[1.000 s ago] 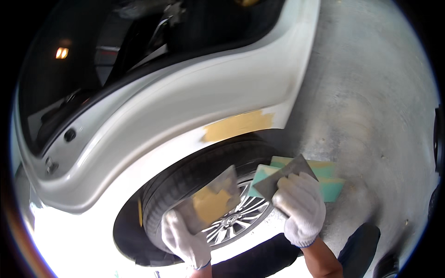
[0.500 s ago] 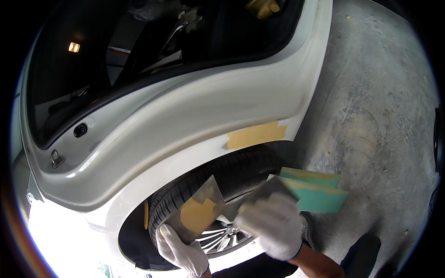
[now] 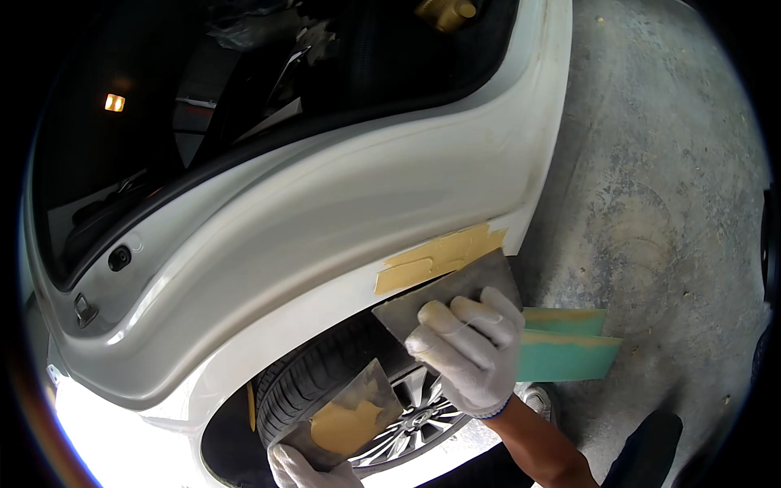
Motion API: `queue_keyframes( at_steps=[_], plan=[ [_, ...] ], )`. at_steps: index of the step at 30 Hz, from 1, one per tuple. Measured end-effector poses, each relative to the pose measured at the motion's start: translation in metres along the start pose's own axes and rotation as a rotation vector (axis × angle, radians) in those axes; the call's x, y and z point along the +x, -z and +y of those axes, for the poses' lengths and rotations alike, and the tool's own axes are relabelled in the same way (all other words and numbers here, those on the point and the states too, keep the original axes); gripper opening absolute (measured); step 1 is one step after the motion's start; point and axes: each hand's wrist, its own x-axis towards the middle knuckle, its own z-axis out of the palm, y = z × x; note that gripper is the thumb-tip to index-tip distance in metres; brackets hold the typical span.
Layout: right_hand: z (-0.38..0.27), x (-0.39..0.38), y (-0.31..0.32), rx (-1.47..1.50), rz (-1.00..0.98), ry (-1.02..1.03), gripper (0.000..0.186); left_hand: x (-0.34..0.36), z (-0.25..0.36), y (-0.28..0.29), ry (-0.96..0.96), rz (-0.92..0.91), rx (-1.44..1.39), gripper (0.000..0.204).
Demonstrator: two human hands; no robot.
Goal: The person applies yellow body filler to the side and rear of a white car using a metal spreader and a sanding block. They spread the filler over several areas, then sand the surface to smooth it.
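My right hand (image 3: 476, 350) wears a white knit glove and is closed on a flat grey spreader (image 3: 447, 294). The spreader's long edge lies at the lower rim of a patch of tan putty (image 3: 435, 259) on the white car's wheel arch edge. My left hand (image 3: 305, 468), also gloved and partly cut off by the lower edge, grips a grey plate (image 3: 370, 392). On that plate sits a smear of tan putty (image 3: 342, 427). Two green sheets (image 3: 565, 358) with tan-smeared edges show beside my right hand; what bears them is hidden.
The white car body (image 3: 342, 215) fills the middle, with a dark window (image 3: 268, 89) above it. Below the arch stand a black tyre (image 3: 305, 374) and a spoked wheel (image 3: 416, 419). Grey concrete floor (image 3: 651, 203) stretches to the right. A shoe (image 3: 538, 400) shows below the green sheets.
My right hand has moved up with its spreader to the arch edge. The putty patch now reaches further left and has a ridged surface. My left hand with its plate sits slightly lower in view.
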Motion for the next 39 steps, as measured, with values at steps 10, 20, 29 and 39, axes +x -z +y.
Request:
queue_keyframes(
  at_steps=[10,20,29,39],
  plan=[
    [0.010,0.016,-0.013,-0.020,0.055,0.016,0.030,0.001,0.000,0.001,0.147,0.051,-0.156,0.081],
    [0.028,-0.006,0.001,-0.040,0.025,-0.011,0.028,0.011,0.006,-0.004,-0.203,0.199,0.102,0.053],
    [0.035,-0.006,-0.017,0.018,0.109,-0.025,0.026,0.041,0.047,0.012,-0.097,0.077,0.035,0.025],
    [0.057,-0.016,-0.009,-0.091,0.199,-0.071,0.030,0.037,0.040,0.002,-0.249,0.209,0.004,0.045]
  ],
)
